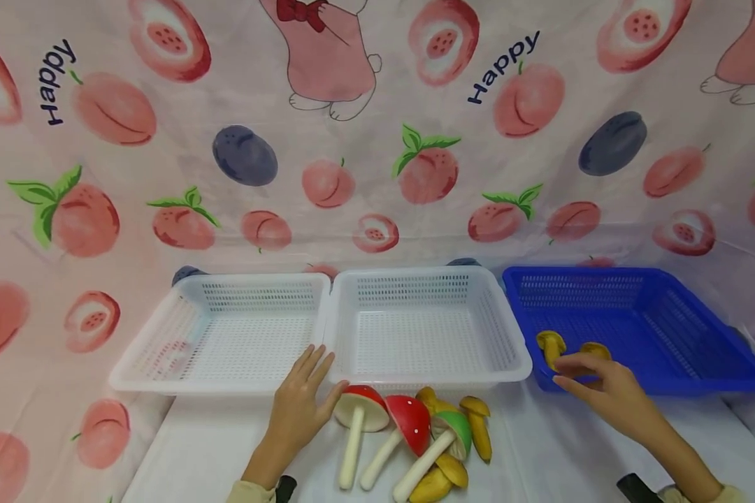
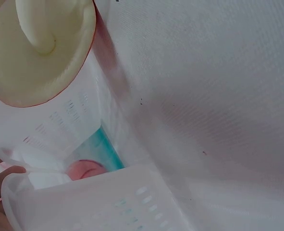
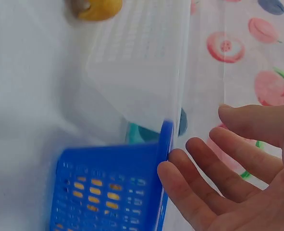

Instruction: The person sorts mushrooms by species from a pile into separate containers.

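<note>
My right hand (image 1: 610, 395) hovers over the front rim of the blue basket (image 1: 686, 383), its fingers loosely bent with nothing between them. Just past the fingertips, two yellow mushrooms (image 1: 550, 346) lie in that basket. My left hand (image 1: 298, 405) is spread at the front rims of the two white baskets, beside a red-capped mushroom (image 1: 352, 447). Near it on the table lie another red-capped mushroom (image 1: 409, 423), a green-capped mushroom (image 1: 456, 429) and several yellow mushrooms (image 1: 478, 426). In the right wrist view the right hand's fingers (image 3: 214, 187) are apart, by the blue rim.
A left white basket (image 1: 220, 386) and a middle white basket (image 1: 428, 377) stand side by side, left of the blue one. White cloth (image 1: 189, 447) covers the table. A fruit-print cloth (image 1: 352, 230) hangs behind the baskets.
</note>
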Available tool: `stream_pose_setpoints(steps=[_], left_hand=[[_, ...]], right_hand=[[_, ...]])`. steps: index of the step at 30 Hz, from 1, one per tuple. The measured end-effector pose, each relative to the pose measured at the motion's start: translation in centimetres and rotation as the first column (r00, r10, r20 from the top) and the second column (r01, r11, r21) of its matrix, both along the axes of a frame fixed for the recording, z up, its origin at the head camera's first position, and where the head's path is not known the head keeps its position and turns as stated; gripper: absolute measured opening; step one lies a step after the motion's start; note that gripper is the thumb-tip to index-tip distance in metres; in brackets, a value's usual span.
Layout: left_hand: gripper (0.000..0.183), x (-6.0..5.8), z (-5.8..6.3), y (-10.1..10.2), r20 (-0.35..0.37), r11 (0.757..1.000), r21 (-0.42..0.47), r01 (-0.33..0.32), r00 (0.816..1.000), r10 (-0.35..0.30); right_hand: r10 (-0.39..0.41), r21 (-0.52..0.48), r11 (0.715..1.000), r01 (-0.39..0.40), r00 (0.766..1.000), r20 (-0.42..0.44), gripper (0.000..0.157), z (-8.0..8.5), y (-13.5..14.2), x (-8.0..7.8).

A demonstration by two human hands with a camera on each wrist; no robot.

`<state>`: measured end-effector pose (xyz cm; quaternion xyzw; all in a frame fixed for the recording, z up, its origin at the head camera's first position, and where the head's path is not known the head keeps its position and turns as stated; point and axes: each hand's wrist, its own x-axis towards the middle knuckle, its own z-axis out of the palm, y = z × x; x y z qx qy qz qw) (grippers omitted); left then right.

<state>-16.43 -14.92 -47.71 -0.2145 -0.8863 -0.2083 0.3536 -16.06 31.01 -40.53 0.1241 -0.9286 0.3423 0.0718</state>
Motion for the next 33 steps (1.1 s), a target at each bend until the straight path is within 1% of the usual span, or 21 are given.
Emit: stream_pose_setpoints(steps=[6,8,14,19,23,27,29,33], left_hand=[[0.052,0.0,0.1,-0.1,0.016,1.0,0.0,-0.006,1.0,0.006],[0.052,0.0,0.2,-0.1,0.018,1.0,0.004,-0.004,1.0,0.004],[0.052,-0.2,0.2,0.1,0.004,1.0,0.011,0.006,1.0,-0.006],[0.052,0.0,0.2,0.2,0.001,1.0,0.012,-0.003,1.0,0.003],[0.052,0.1,0.1,0.1,0.011,1.0,0.016,-0.003,1.0,0.003],[0.052,-0.1,0.2,0.1,0.009,1.0,0.019,0.004,1.0,-0.004],[0.051,-0.1,0.2,0.1,0.014,1.0,0.018,0.002,1.0,-0.002],[0.051,0.0,0.3,0.2,0.024,1.0,0.018,-0.001,1.0,0.0]], right_hand=[[-0.011,0.022,1.0,0.009,0.995,0.096,0.031,-0.3,-1.4,0.3],[-0.003,0.024,1.0,0.0,0.991,0.131,0.034,-0.5,-1.9,0.4],[0.046,-0.009,0.999,-0.045,0.978,0.203,0.033,-1.2,-3.0,0.5],[0.103,-0.046,0.994,-0.094,0.962,0.252,0.035,-2.1,-3.9,0.3],[0.149,-0.075,0.988,-0.133,0.953,0.264,0.035,-2.9,-4.5,0.3],[0.193,-0.116,0.979,-0.166,0.941,0.279,0.034,-3.8,-5.2,0.2],[0.199,-0.142,0.976,-0.164,0.937,0.287,0.035,-4.3,-5.6,0.1],[0.202,-0.184,0.971,-0.154,0.939,0.28,0.041,-5.3,-6.3,0.2]])
